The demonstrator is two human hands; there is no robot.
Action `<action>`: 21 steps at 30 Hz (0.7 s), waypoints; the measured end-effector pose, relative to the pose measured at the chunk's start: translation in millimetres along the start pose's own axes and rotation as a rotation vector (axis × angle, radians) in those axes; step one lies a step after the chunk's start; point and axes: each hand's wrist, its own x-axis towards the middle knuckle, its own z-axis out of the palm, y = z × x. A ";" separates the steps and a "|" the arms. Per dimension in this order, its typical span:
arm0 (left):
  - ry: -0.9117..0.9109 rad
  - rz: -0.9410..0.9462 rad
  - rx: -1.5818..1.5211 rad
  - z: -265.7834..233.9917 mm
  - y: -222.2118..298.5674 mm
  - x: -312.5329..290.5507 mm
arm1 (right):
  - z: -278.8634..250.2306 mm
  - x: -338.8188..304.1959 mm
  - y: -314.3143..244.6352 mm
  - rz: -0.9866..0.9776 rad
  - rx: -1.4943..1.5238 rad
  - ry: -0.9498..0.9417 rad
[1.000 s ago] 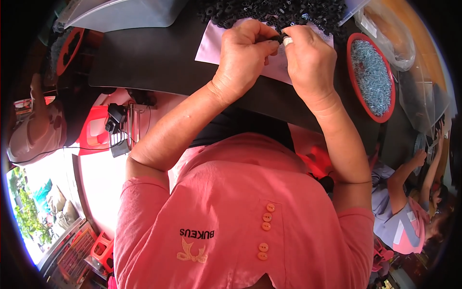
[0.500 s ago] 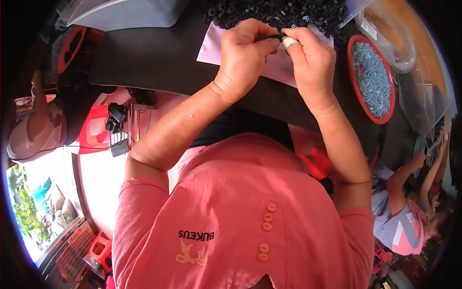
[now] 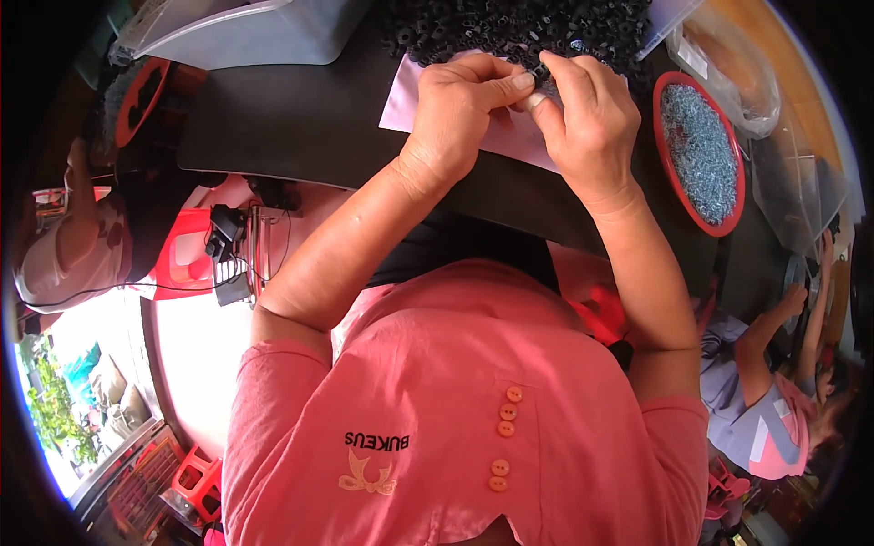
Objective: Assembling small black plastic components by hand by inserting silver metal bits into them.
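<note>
Over a pale pink sheet (image 3: 401,102) on the dark table, my left hand (image 3: 455,109) and my right hand (image 3: 594,118) meet fingertip to fingertip. Between them is a small black part (image 3: 538,72), mostly hidden by the fingers. My left thumb and index finger pinch it, and my right index fingertip presses against it from the other side. White tape is wrapped round a digit of my right hand. Just beyond the fingers spreads a heap of small black plastic parts (image 3: 492,27).
To the right stands a red oval tray (image 3: 661,150) full of small silvery-blue metal pieces, beside clear plastic bags (image 3: 742,86). A grey translucent bin (image 3: 246,41) is at the far left. Other people (image 3: 760,391) sit at both sides.
My right fingers have shifted from a closed pinch to a raised index finger, with the thumb lower. Both hands stay together over the sheet, and the view has tilted slightly.
</note>
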 end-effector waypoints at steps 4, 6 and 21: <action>-0.042 0.032 0.098 -0.2 3.6 -5.6 | -1.9 -4.5 -5.4 -0.002 -0.044 -0.037; -0.055 0.028 0.114 -1.6 2.5 -5.3 | -3.1 -3.9 -11.7 -0.011 -0.022 -0.042; 0.411 0.776 0.818 -25.0 187.1 22.9 | -41.4 5.5 20.5 0.755 0.687 0.030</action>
